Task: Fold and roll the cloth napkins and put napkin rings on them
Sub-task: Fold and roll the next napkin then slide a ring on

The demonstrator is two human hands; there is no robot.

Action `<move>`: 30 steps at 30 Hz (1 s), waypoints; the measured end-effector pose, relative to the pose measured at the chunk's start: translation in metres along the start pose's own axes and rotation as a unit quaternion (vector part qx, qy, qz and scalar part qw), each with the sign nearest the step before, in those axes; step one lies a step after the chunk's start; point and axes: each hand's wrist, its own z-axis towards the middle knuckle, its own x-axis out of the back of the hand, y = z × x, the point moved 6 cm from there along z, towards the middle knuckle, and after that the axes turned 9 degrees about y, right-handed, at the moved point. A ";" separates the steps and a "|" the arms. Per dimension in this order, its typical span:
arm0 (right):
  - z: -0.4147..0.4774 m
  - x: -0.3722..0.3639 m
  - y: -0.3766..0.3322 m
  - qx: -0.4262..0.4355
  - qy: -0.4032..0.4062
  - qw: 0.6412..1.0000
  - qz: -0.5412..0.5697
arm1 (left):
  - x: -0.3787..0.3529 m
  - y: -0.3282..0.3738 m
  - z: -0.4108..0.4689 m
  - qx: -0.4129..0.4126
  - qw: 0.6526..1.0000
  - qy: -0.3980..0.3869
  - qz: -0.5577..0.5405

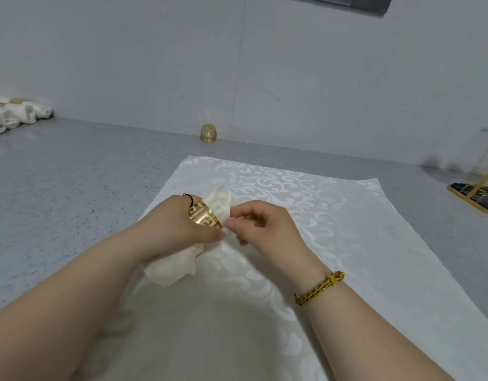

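Napkin (172, 266), white and rolled, is in both hands over the middle of the flowery cloth (333, 221) on the counter (72, 174). The left hand (168, 218) curls around it at the gold ring (204, 218). The right hand (267, 229) pinches the napkin just beside the ring.

Mat (333, 215) centre on counter (72, 188); rolled napkins (14, 114) back-L, spare ring (208, 133) behind mat (by wall (155, 64)), rack (476, 193) R.

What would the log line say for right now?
left hand: grips gold napkin ring | right hand: pinches rolled napkin | ring: around napkin
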 end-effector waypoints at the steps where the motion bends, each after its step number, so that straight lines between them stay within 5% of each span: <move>1: 0.000 -0.001 0.000 -0.001 0.006 1.000 0.001 | 0.000 0.000 0.000 0.005 1.000 -0.001 -0.007; 15: -0.002 -0.004 -0.003 0.032 -0.057 0.994 -0.088 | -0.003 0.003 -0.006 0.011 0.999 -0.023 0.042; 22: -0.007 -0.003 -0.014 0.114 -0.036 0.983 -0.139 | -0.002 -0.001 -0.011 0.099 0.983 -0.126 -0.089; 26: -0.004 -0.001 -0.006 0.032 -0.075 0.996 -0.018 | -0.006 -0.004 -0.015 0.120 0.974 -0.147 -0.125; 30: -0.005 -0.005 -0.002 0.050 -0.101 0.990 -0.085 | -0.010 -0.005 -0.015 0.128 0.967 -0.170 -0.137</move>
